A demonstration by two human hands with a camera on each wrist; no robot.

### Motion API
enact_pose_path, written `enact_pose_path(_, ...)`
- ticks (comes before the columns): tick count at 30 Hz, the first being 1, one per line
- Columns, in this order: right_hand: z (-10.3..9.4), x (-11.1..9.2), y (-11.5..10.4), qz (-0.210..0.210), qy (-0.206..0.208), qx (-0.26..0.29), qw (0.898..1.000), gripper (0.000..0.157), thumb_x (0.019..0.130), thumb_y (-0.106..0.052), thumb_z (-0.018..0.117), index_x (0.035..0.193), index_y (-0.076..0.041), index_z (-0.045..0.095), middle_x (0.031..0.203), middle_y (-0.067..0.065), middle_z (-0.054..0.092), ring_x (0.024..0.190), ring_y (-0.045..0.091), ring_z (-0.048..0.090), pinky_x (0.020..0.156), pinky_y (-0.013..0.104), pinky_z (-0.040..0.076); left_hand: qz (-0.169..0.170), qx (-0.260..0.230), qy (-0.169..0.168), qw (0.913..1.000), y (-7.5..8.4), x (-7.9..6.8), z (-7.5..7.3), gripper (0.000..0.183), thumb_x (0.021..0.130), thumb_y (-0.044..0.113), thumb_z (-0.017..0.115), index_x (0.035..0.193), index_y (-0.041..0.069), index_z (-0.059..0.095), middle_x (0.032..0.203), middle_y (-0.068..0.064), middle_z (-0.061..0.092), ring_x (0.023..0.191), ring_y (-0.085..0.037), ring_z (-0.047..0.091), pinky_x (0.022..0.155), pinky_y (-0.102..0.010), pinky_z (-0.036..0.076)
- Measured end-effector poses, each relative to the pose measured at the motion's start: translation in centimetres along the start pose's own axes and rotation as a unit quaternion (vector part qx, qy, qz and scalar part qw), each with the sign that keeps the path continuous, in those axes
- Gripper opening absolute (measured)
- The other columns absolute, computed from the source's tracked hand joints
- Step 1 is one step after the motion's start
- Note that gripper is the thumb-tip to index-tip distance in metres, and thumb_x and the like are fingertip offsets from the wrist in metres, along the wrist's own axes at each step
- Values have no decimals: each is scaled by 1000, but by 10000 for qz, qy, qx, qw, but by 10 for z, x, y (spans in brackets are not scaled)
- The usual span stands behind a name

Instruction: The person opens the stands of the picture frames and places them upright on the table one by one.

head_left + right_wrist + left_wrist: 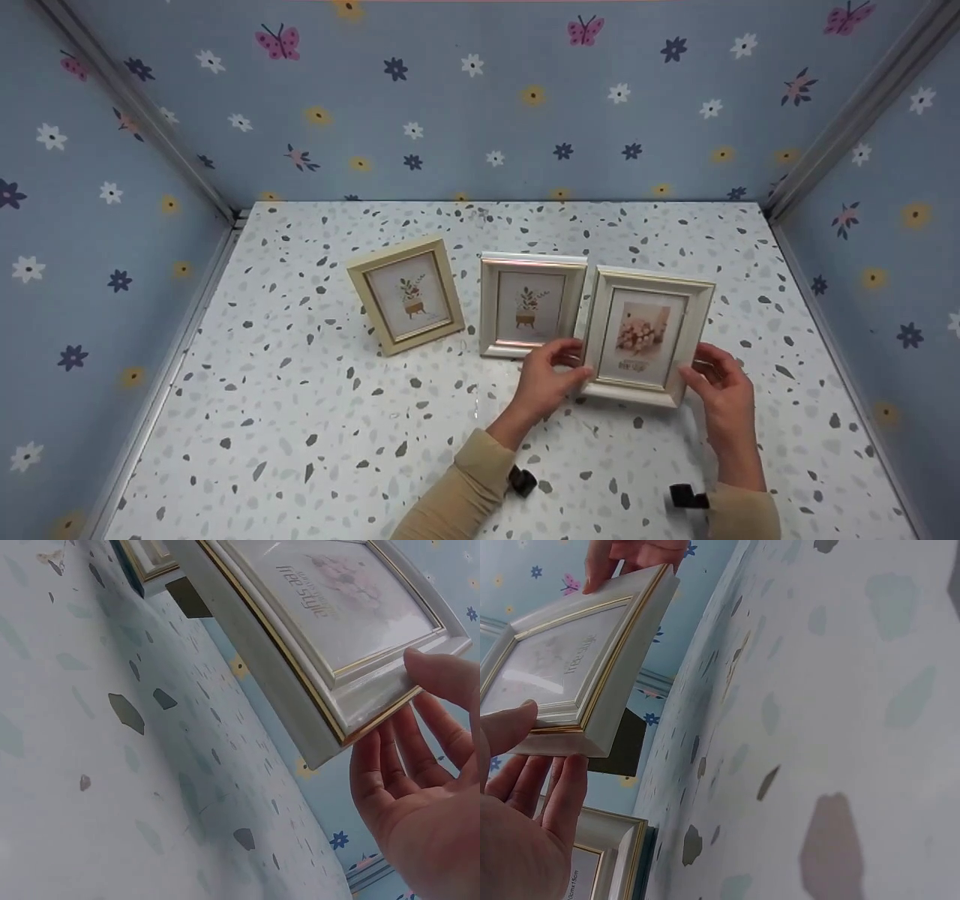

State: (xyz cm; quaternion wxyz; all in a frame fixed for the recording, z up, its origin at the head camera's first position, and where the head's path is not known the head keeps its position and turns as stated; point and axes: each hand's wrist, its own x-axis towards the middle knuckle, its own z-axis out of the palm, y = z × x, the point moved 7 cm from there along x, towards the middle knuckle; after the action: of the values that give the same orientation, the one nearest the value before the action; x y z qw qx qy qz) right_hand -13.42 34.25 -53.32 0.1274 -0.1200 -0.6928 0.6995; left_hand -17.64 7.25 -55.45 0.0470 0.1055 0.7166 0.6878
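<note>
A cream picture frame with a gold inner line (647,341) and a pink flower print is held between both hands. My left hand (541,382) pinches its lower left side, thumb on the front and fingers behind. On the opposite side my right hand (726,394) grips the border the same way, as the right wrist view also shows. The frame leans back above the tabletop, and a dark support flap (624,746) sticks out behind it. Just left of it stands a silvery-white frame (489,307) with a potted-plant print, its lower edge near the left hand's fingers.
Farther left a pale gold frame (373,315) with a similar plant print stands turned at an angle. The speckled white tabletop (337,442) is bounded by blue flowered panels (495,112) at the back and both sides. Black wrist pieces (523,481) show by the sleeves.
</note>
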Motion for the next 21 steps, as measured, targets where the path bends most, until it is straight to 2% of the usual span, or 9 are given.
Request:
enact_pose_path(3, -2, -1, -5, -159, 205, 37, 9997, 44, 85, 5, 75, 127, 4, 62, 114, 6, 65, 103, 21, 62, 80, 21, 54, -21, 38, -37, 10000, -1, -1, 0, 36, 84, 10, 81, 119, 8, 69, 106, -1, 70, 98, -17, 66, 87, -34, 54)
enact_pose_path(6, -3, -1, -6, -246, 379, 300, 9985, 43, 84, 8, 75, 125, 6, 63, 113, 5, 68, 103, 21, 62, 77, 22, 55, -28, 71, -64, 9999, -2, -1, 0, 36, 84, 11, 81, 119, 10, 69, 107, 1, 70, 98, -14, 66, 86, -31, 54)
enact_pose_path(12, -2, -3, -3, -144, 591, 546, 9967, 44, 81, 6, 78, 123, 6, 66, 111, 4, 71, 101, 20, 65, 77, 24, 56, -56, 151, -47, 9999, -3, -2, 0, 36, 85, 10, 80, 119, 11, 69, 106, 5, 69, 98, -11, 65, 86, -28, 53)
enact_pose_path(16, -2, -4, -6, -212, 799, 278, 9962, 43, 80, 3, 81, 121, 4, 69, 107, 1, 72, 99, 17, 67, 76, 22, 56, -77, 128, -44, 9999, -1, -2, 0, 36, 84, 11, 80, 118, 12, 70, 103, 6, 69, 97, -10, 64, 88, -32, 53)
enact_pose_path(21, -1, -7, -15, -516, 1134, -177, 9920, 43, 78, 1, 84, 118, 5, 70, 102, -1, 72, 95, 14, 67, 75, 18, 55, -70, -98, -150, 9998, -1, -1, 2, 38, 83, 9, 81, 119, 8, 69, 104, 3, 69, 97, -12, 65, 92, -46, 52)
